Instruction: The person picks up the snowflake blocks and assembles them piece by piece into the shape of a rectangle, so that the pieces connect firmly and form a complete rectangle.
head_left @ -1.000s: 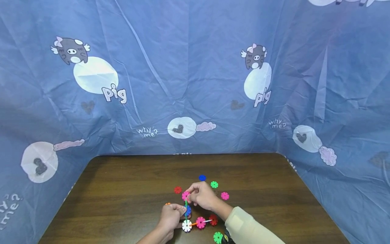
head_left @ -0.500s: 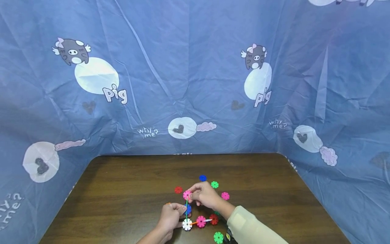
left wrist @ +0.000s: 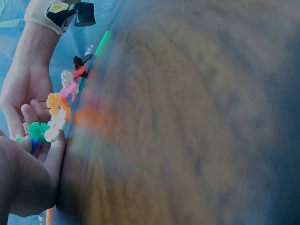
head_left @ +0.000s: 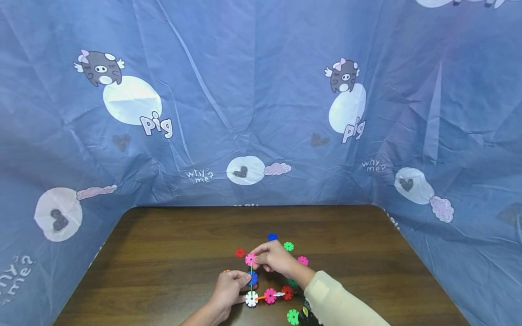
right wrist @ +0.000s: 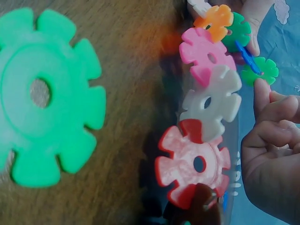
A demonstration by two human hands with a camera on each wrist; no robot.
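Note:
Notched plastic discs are linked edge to edge in an L-shaped chain. My left hand [head_left: 229, 290] pinches its blue disc [head_left: 253, 277]. At the far end, my right hand [head_left: 278, 260] pinches a pink disc [head_left: 249, 259], which meets a green disc [head_left: 251, 270] seen edge-on. Another green disc lies between the blue disc and the white corner disc [head_left: 251, 299]. From that corner an orange disc [head_left: 262, 297], a pink disc [head_left: 270, 296], a white disc [right wrist: 213, 101] and a red disc [right wrist: 199, 166] run to the right. My fingers partly hide the blue disc.
Loose discs lie on the brown table [head_left: 175, 244]: red [head_left: 239, 252], blue [head_left: 272, 237], green [head_left: 288, 246], pink [head_left: 303, 261] and others. A green disc [right wrist: 47, 96] is close to the right wrist camera. Blue printed cloth [head_left: 253, 113] stands behind the table.
Both hands keep their hold, and the chain has shifted only slightly away from me. More of a green disc beside the right forearm shows now.

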